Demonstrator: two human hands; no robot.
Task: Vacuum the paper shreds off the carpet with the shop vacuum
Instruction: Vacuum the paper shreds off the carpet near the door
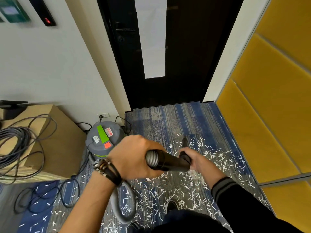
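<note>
The person is standing over the carpet (168, 118), holding the black wand (170, 162) in both hands. The left hand (134, 157) is wrapping its fingers round the top of the wand, right where the grey hose (152, 158) is joining it. The right hand (193, 161) is gripping the wand lower down, fingers curled round it. The wand is pointing forward and down toward the door (185, 64). Its far end is showing only as a dark blur among the shreds, and I cannot tell whether it is touching the carpet.

The shreds (168, 190) are lying thick on the carpet under the hands and around the person's feet, thinning toward the door. The hose is looping down under the left forearm. The vacuum (105, 138) is sitting upright by the wall, left of the hands, just beside a box (64, 142) with coiled cables (15, 142) on it. Yellow panels (269, 98) are lining the right side.
</note>
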